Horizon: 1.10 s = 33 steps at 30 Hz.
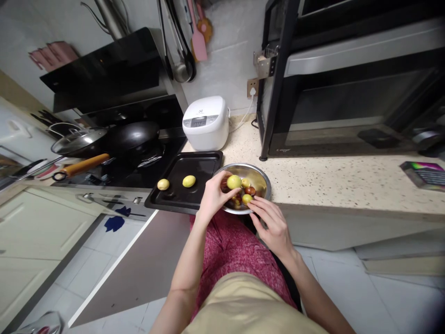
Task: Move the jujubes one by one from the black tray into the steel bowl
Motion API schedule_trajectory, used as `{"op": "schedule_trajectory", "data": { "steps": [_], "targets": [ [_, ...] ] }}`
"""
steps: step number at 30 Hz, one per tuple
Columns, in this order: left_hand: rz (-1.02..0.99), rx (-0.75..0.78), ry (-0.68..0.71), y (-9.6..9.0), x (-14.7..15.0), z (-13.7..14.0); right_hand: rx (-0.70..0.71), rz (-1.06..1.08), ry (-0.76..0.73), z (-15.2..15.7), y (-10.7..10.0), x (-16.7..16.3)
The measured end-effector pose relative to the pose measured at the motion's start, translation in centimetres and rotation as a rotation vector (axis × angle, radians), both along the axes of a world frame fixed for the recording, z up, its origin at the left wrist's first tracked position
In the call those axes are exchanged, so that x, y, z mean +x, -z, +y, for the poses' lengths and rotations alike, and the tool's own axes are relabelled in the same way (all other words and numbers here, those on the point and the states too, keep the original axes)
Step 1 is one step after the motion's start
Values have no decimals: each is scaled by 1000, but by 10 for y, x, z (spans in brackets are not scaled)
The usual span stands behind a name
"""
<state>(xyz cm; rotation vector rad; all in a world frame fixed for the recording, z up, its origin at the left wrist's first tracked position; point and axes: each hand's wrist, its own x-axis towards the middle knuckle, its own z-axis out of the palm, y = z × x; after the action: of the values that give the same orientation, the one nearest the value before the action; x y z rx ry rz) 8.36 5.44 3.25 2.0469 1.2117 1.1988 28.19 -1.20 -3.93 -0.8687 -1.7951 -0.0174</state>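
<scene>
My left hand is closed on a round yellow-green fruit, pinched between thumb and fingers over the left side of a steel bowl. My right hand reaches over the bowl's front right rim, fingers stretched out and thumb apart. Its fingertips touch a smaller yellow-green fruit. Beside that lie a reddish-brown fruit and another yellowish fruit. Darker fruit deeper in the bowl is partly hidden. On the black baking tray to the left rest a yellow fruit and a paler fruit.
A white rice cooker stands behind the tray. The stove on the left carries a wok and a lidded pan with a wooden handle. A large black oven occupies the right rear. A cabinet door hangs open below the tray.
</scene>
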Motion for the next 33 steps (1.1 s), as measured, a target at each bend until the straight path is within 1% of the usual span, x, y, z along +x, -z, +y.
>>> {"op": "schedule_trajectory", "data": {
  "steps": [4,6,14,17,20,22,24,29,31,33],
  "targets": [
    [84,-36,25,3,10,3,-14,6,1,0,1,0],
    [143,-36,12,4,12,3,-13,3,1,1,1,0],
    [292,15,-1,6,12,1,-27,11,2,0,2,0],
    [271,43,-4,5,9,-1,-38,7,3,0,2,1],
    [183,67,-9,2,-4,-4,-34,13,8,0,2,1],
    [154,97,-79,1,-19,-5,-25,20,6,0,2,0],
    [179,130,-190,3,-39,-4,-17,23,4,1,2,0],
    [312,143,-444,21,-89,5,2,18,6,1,4,-1],
    [356,128,-508,29,-103,10,9,15,6,2,5,-1],
    [397,109,-542,34,-114,15,9,16,6,2,5,-1]
  ]
}}
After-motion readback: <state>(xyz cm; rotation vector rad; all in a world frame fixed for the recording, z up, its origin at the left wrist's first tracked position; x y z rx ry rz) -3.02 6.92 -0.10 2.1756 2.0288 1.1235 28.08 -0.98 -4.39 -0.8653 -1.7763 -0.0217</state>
